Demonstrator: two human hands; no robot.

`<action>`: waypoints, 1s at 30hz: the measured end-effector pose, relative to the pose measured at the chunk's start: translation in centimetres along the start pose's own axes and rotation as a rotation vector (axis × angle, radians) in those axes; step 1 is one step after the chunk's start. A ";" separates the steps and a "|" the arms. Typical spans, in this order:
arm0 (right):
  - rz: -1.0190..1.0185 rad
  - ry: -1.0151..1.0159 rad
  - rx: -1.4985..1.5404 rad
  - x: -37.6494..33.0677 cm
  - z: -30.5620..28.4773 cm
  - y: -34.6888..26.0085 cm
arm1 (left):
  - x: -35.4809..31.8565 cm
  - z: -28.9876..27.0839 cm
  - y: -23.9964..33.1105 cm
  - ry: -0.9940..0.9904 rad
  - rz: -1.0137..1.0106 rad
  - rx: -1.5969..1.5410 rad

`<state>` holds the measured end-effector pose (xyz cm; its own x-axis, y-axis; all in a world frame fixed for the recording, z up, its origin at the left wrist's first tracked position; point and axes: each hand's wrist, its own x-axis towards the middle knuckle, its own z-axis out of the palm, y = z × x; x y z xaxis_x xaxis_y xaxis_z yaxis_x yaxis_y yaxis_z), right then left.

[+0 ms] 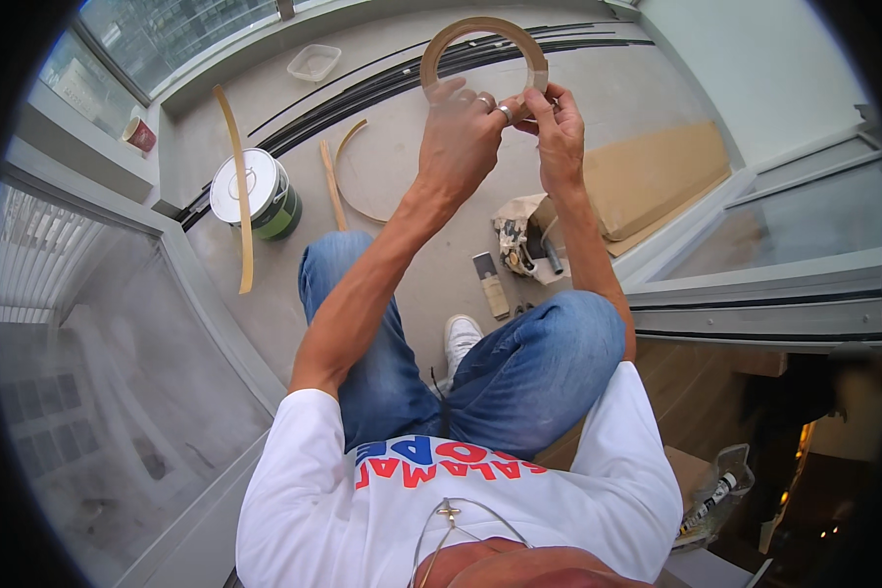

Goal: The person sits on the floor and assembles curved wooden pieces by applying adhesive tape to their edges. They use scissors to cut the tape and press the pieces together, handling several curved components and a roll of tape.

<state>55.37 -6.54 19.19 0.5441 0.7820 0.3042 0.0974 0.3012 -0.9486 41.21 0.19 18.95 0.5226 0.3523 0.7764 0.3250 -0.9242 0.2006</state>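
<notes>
In front of me, above the floor, both hands hold up a large roll of tan tape (448, 44). My left hand (458, 147), with rings on its fingers, is closed at the roll's lower left edge. At the lower right, the fingers of my right hand (557, 137) pinch the roll's edge, where a paler patch of the tape shows. The two hands nearly touch each other. What exactly lies between the fingertips is partly hidden.
A lidded bucket (282, 211) with a tan curved strip (233, 157) across it stands left. Long black strips (363, 96), a plastic tub (315, 63) and a wooden stick (332, 186) lie beyond. Cardboard (657, 176), a camouflage bag (513, 235) and a brush (490, 284) lie right.
</notes>
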 end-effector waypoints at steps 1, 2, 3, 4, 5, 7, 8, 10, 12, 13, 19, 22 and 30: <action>-0.010 -0.002 -0.013 0.2 -0.1 0.3 | 0.0 0.1 -0.1 0.014 -0.006 -0.007; -0.020 -0.003 -0.027 0.4 -0.2 0.5 | 0.0 0.2 -0.1 0.028 -0.011 -0.015; -0.053 0.029 -0.054 0.5 -0.2 0.7 | -0.1 0.3 -0.2 0.022 -0.013 -0.026; -0.091 0.057 -0.074 0.8 0.0 0.8 | 0.0 0.4 -0.6 0.018 -0.015 -0.029; -0.129 0.084 -0.094 1.1 0.2 0.8 | 0.0 0.5 -0.9 0.014 -0.016 -0.033; -0.273 0.143 -0.375 1.0 0.6 -0.1 | -0.2 0.9 -1.2 0.018 -0.038 -0.029; -0.345 0.170 -0.515 0.8 0.8 -0.5 | -0.3 1.1 -1.2 0.018 -0.051 -0.028; -0.445 0.168 -0.681 0.9 0.9 -0.3 | -0.4 1.2 -1.4 0.012 -0.061 -0.011; -0.517 0.151 -0.802 0.8 1.3 -0.2 | -0.5 1.3 -1.6 0.012 -0.064 -0.008; -0.547 0.159 -0.859 0.8 1.2 -0.1 | -0.5 1.3 -1.7 0.017 -0.065 -0.014; -0.542 0.153 -0.917 1.2 0.7 0.5 | -0.8 1.5 -1.4 -0.019 -0.076 -0.043; -0.507 0.183 -0.960 1.2 0.8 1.0 | -1.1 1.8 -1.4 -0.023 -0.057 -0.023; -0.443 0.196 -0.786 1.5 0.3 2.4 | -1.4 2.2 -1.5 -0.048 -0.070 -0.040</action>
<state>56.21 -4.47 17.42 0.4467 0.5555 0.7013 0.8293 0.0370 -0.5576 41.75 1.38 16.22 0.5372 0.4220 0.7303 0.3308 -0.9019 0.2779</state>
